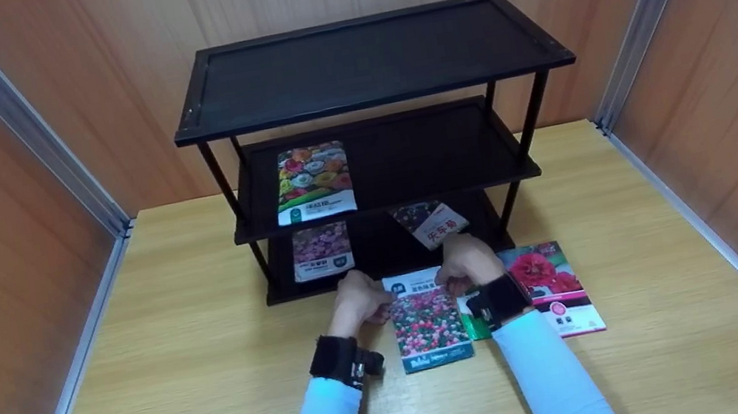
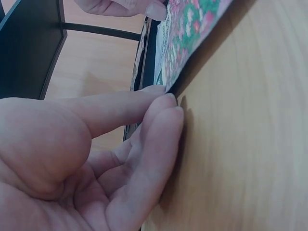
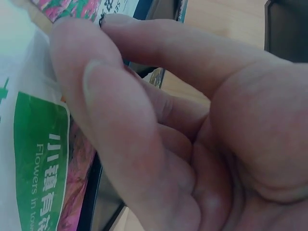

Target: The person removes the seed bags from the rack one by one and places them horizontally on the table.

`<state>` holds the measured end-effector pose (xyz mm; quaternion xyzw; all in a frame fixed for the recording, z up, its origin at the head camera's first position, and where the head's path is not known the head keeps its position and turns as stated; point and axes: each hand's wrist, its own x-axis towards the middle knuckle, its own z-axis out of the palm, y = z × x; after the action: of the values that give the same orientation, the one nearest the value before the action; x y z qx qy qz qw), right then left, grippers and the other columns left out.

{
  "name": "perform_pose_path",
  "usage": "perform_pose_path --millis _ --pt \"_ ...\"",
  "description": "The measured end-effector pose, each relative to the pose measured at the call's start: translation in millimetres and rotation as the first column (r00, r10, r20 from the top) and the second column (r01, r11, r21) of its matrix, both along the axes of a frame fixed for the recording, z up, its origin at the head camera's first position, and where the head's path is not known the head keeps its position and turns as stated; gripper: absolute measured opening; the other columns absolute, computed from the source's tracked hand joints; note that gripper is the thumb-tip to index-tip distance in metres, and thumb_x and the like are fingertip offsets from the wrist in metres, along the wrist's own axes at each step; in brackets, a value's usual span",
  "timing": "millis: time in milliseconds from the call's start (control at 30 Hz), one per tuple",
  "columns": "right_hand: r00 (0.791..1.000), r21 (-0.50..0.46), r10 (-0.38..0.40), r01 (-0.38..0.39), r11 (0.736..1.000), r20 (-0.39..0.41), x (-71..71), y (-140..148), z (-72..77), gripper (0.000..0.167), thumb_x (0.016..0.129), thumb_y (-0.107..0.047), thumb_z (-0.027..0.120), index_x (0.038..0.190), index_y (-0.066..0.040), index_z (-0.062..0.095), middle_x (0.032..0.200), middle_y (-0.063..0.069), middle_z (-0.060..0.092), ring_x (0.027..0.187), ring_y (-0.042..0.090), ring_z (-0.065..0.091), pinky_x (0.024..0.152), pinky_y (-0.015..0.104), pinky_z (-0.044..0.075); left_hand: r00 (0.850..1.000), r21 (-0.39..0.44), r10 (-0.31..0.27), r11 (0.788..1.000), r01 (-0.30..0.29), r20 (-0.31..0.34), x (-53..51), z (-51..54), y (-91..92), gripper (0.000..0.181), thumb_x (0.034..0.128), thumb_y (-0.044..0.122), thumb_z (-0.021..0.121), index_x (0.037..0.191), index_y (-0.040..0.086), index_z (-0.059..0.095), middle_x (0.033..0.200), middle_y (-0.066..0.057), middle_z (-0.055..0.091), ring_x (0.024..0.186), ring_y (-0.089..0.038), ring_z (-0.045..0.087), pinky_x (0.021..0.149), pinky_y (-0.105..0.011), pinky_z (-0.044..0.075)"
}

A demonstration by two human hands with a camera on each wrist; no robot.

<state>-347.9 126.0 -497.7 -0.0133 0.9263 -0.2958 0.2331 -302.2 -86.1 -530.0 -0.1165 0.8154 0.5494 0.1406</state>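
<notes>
A seed packet with pink and white flowers lies in front of the black shelf rack. My left hand pinches its left edge near the top; the left wrist view shows thumb and fingertips meeting on the packet's edge. On the opposite side, my right hand pinches the upper right edge between thumb and fingers. Partly hidden under the right wrist is a green and white packet, seen close in the right wrist view. Beside it lies a packet with magenta flowers.
The three-tier black rack stands against the wooden back wall. Its middle shelf bears a packet of colourful flowers. On the bottom shelf are a purple-flower packet at left and a tilted packet at right. Wooden panels enclose both sides.
</notes>
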Motion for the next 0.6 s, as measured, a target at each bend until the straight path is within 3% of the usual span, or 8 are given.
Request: perform_pose_path --millis 267,333,400,500,600 --pt "1.0 0.032 -0.012 0.012 0.999 0.007 1.4 -2 6.0 0.013 0.09 -0.013 0.077 0.087 -0.001 0.074 0.073 0.015 0.074 0.057 0.023 0.07 0.049 0.031 0.053 0.998 -0.082 -0.043 0.996 0.039 -0.041 1.9 4.4 -2.1 0.02 0.0881 0.003 0.077 0.074 0.0 0.063 0.074 -0.018 0.072 0.061 -0.025 0.071 0.055 -0.036 0.061" --pt "1.0 0.038 0.021 -0.022 0.999 0.007 3.5 -3 11.5 0.019 0.092 -0.019 0.076 0.085 -0.002 0.073 0.075 0.014 0.073 0.057 0.021 0.067 0.05 0.031 0.052 0.996 -0.166 -0.073 0.984 0.063 -0.051 3.9 10.5 -4.0 0.025 0.0908 0.01 0.076 0.071 0.001 0.064 0.07 -0.014 0.071 0.061 -0.025 0.071 0.053 -0.034 0.059" --pt "0.992 0.053 0.121 -0.12 0.991 -0.02 6.7 -5 19.8 0.024 0.095 -0.027 0.074 0.086 -0.004 0.074 0.077 0.012 0.072 0.058 0.018 0.061 0.053 0.031 0.05 0.993 -0.251 -0.106 0.964 0.092 -0.045 7.5 20.9 -6.6 0.031 0.0945 0.021 0.074 0.072 0.001 0.067 0.065 -0.008 0.068 0.059 -0.023 0.068 0.051 -0.031 0.054" --pt "0.945 0.057 0.311 -0.306 0.95 -0.105 15.0 -8 36.9 0.026 0.099 -0.034 0.069 0.095 -0.008 0.073 0.081 0.006 0.068 0.062 0.016 0.056 0.059 0.031 0.048 0.977 -0.381 -0.203 0.91 0.165 -0.062 15.9 42.8 -12.1 0.039 0.0979 0.037 0.069 0.08 0.003 0.07 0.064 -0.001 0.061 0.056 -0.018 0.059 0.049 -0.03 0.044" --pt "0.876 0.053 0.44 -0.439 0.897 -0.195 28.2 -13 56.6 0.029 0.102 -0.036 0.065 0.116 -0.012 0.072 0.101 0.004 0.071 0.078 0.015 0.062 0.072 0.035 0.053 0.942 -0.449 -0.327 0.855 0.261 -0.076 29.4 69.8 -18.7 0.041 0.0997 0.044 0.065 0.1 0.004 0.072 0.078 -0.002 0.064 0.064 -0.018 0.055 0.057 -0.032 0.043"
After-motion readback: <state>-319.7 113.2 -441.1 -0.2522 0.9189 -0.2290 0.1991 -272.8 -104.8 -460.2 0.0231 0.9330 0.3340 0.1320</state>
